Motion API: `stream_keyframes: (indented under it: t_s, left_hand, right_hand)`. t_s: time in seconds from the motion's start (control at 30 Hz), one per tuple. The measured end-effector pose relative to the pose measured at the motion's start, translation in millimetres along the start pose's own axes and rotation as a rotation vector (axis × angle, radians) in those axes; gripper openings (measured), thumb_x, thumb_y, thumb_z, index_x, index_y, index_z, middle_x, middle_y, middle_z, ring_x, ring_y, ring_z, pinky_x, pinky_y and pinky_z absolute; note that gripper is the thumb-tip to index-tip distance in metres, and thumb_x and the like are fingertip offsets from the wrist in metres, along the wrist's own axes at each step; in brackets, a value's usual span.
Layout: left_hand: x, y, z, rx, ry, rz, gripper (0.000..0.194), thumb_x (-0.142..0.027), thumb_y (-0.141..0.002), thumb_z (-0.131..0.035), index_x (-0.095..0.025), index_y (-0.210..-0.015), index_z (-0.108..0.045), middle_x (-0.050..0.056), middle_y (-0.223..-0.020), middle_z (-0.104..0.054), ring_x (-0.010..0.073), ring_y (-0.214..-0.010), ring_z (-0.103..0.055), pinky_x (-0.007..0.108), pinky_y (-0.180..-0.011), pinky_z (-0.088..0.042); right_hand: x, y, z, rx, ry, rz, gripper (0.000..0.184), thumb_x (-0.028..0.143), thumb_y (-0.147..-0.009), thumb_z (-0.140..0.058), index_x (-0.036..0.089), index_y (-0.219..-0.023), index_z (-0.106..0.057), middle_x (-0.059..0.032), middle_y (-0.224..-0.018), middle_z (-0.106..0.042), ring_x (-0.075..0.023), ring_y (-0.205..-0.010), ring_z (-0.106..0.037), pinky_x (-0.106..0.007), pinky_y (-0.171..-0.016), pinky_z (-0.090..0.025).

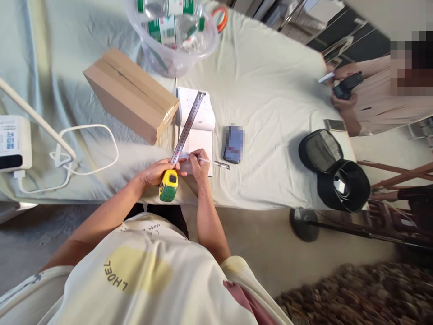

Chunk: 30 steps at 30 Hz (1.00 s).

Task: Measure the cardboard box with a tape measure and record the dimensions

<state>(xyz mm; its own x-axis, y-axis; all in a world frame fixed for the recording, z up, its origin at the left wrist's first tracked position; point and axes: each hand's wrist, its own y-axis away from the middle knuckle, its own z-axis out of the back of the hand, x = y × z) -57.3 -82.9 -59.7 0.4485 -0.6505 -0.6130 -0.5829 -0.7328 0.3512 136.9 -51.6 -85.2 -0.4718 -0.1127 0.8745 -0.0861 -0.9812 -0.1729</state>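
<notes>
My left hand [156, 172] is closed on a tape measure [168, 186] with a yellow and green case, at the near edge of the table. Its blade [189, 123] is pulled out and slants away across an open notebook [198, 140]. A pen [216, 163] is pinched in my right hand [200, 166], which rests on the lower page; the pen's back end points right. Just left of the notebook stands a closed cardboard box [131, 95]. On the right side of the notebook lies a phone [233, 144], its screen blurred out.
A clear plastic tub [176, 65] of green-labelled bottles stands behind the box, beside an orange ring [221, 19]. At left are a white device [15, 142] and its cable [117, 153]. An open black case [320, 151] sits at right. Another person's hands [347, 97] hold a black device.
</notes>
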Motion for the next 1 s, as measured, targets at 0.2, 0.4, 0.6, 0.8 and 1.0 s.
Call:
stream_keyframes:
  t_s: [0.2,0.4,0.6,0.8,1.0]
  left_hand:
    - [-2,6,-4.4,-0.04,-0.007,0.022,0.013,-0.029,-0.077,-0.076,-0.018,-0.079,-0.069,0.012,-0.118,-0.076,0.0222,-0.083,-0.073,0.027,-0.06,-0.05]
    - [-2,11,-7.3,-0.044,-0.024,-0.014,0.009,-0.027,-0.077,-0.076,-0.022,-0.077,-0.069,0.009,-0.099,-0.078,0.0197,-0.073,-0.07,0.027,-0.057,-0.049]
    - [1,15,-7.2,-0.069,-0.023,-0.055,0.014,-0.029,-0.077,-0.077,-0.018,-0.078,-0.069,0.012,-0.091,-0.077,0.0181,-0.066,-0.069,0.025,-0.057,-0.053]
    - [3,15,-9.1,-0.072,-0.032,-0.109,0.012,-0.027,-0.077,-0.078,-0.02,-0.074,-0.068,0.012,-0.098,-0.077,0.0178,-0.07,-0.071,0.024,-0.058,-0.055]
    - [3,16,-7.9,-0.074,-0.039,-0.121,0.011,-0.027,-0.079,-0.076,-0.019,-0.075,-0.069,0.012,-0.1,-0.077,0.0166,-0.07,-0.069,0.024,-0.058,-0.055]
  right_hand:
    - [4,1,1,0.002,-0.077,-0.046,0.016,0.037,-0.085,-0.055,0.023,-0.078,-0.058,0.0026,-0.069,-0.063,-0.0167,-0.068,-0.06,-0.031,-0.07,-0.045]
    - [6,-2,-1,0.016,-0.104,-0.07,0.017,0.039,-0.082,-0.055,0.024,-0.075,-0.057,0.0018,-0.066,-0.063,-0.0182,-0.067,-0.06,-0.032,-0.068,-0.046]
    - [11,-5,-3,-0.017,-0.133,-0.036,0.014,0.036,-0.079,-0.055,0.026,-0.071,-0.057,0.0008,-0.066,-0.065,-0.0197,-0.065,-0.061,-0.033,-0.065,-0.049]
    - [10,-8,-5,-0.062,-0.143,0.005,0.015,0.038,-0.077,-0.056,0.026,-0.069,-0.059,0.0,-0.065,-0.066,-0.0217,-0.064,-0.063,-0.036,-0.065,-0.05]
    - [11,-8,-6,-0.071,-0.151,0.011,0.015,0.038,-0.077,-0.056,0.026,-0.069,-0.059,-0.0002,-0.065,-0.066,-0.0215,-0.065,-0.063,-0.036,-0.066,-0.051]
